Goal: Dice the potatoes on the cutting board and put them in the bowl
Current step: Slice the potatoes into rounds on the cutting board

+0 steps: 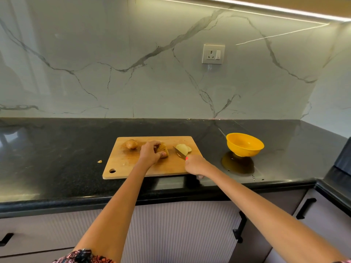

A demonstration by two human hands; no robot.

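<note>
1. My left hand (151, 153) covers most of the cut potato (163, 149) it grips near the middle of the board (133, 164); only the brown skin at the right side shows past my curled fingers and thumb.
2. My right hand (195, 165) is clenched round the knife (179, 152). The handle is almost wholly hidden in my fist, with just a spot of red showing; the blade points up and left, its tip near the pale slices (183, 149).
3. Those slices overlap at the board's right end. I count at least two, but the blade crosses them and I cannot tell the exact number.
4. One whole potato (131, 144) sits at the board's far left corner, apart from my hand.
5. One yellow bowl (245, 144) stands on the black counter (57, 158), well to the right of the board. Its inside is only partly in view, and no pieces show there.
6. One small scrap (99, 161) lies on the counter just left of the board.
7. One socket (213, 54) is on the marble wall.
8. My sleeves are cut off at the bottom edge.
</note>
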